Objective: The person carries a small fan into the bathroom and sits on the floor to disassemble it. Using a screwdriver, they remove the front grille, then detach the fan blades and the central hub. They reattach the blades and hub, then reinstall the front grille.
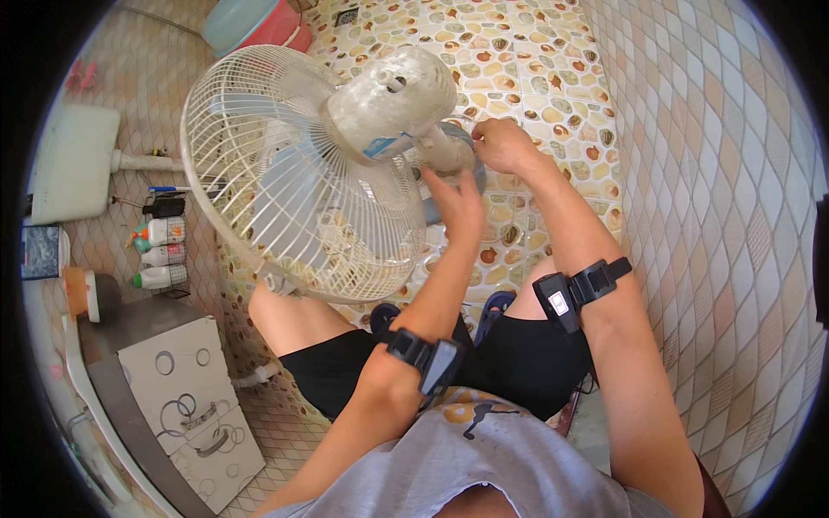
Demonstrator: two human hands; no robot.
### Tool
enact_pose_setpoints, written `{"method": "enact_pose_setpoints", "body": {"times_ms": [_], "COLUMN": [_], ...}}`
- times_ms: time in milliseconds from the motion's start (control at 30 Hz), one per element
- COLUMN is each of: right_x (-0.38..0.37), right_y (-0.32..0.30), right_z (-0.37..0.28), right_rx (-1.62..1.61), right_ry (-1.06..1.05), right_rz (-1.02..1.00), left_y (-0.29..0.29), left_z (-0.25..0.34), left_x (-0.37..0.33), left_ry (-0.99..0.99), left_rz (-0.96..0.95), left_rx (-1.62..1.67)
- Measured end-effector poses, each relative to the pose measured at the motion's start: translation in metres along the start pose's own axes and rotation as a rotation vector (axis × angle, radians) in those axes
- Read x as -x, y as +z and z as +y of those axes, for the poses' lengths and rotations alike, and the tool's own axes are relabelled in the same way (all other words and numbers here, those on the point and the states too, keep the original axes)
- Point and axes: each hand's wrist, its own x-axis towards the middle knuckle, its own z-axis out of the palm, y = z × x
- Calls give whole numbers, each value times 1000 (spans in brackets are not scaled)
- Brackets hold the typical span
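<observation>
A dusty white electric fan (414, 91) stands in front of me, its round wire cage (250, 207) toward the left and pale blue blades (289, 177) behind the wires. Below the motor housing, my left hand (459, 205) grips the fan's stand, thumb and fingers on either side of it. Beside the stand, on its right, my right hand (507, 147) is closed in a pinch with its fingertips near the blue-grey base (479, 160). Whatever lies between those fingertips is too small to make out. The cage and my left hand hide part of the base.
Pebble-patterned tiles (561, 129) cover the floor around the fan, with a drain (346, 17) at the far end. Pink and blue basins (259, 30) sit at the far left. Bottles in a wire rack (164, 255), a cistern (76, 160) and a cabinet (190, 406) line the left wall.
</observation>
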Motion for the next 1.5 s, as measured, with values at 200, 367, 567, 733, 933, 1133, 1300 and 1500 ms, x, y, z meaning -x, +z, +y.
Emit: {"method": "enact_pose_setpoints", "body": {"times_ms": [200, 367, 567, 733, 933, 1133, 1300, 1500], "right_x": [17, 18, 16, 16, 17, 16, 10, 15], "right_y": [-6, -6, -2, -3, -11, -29, -32, -72], "right_z": [13, 20, 11, 6, 22, 60, 85, 86], "right_rx": [-45, -82, -101, -100, -130, -20, -151, -349], "right_ry": [18, 37, -22, 14, 159, 391, 416, -8], "right_rz": [27, 49, 44, -3, -18, 119, 347, 1211], "left_y": [27, 32, 32, 21, -16, -63, -94, -127], "left_z": [-25, -24, -20, -19, -22, -9, 4, -7], "left_x": [-61, -82, -91, -83, -72, -72, -65, -67], "left_ry": [-111, 72, 81, 200, 266, 319, 334, 239], "left_rz": [257, 350, 380, 372, 266, 135, 45, -72], "left_rx": [-23, 127, 17, 97, -2, 62, 19, 29]}}
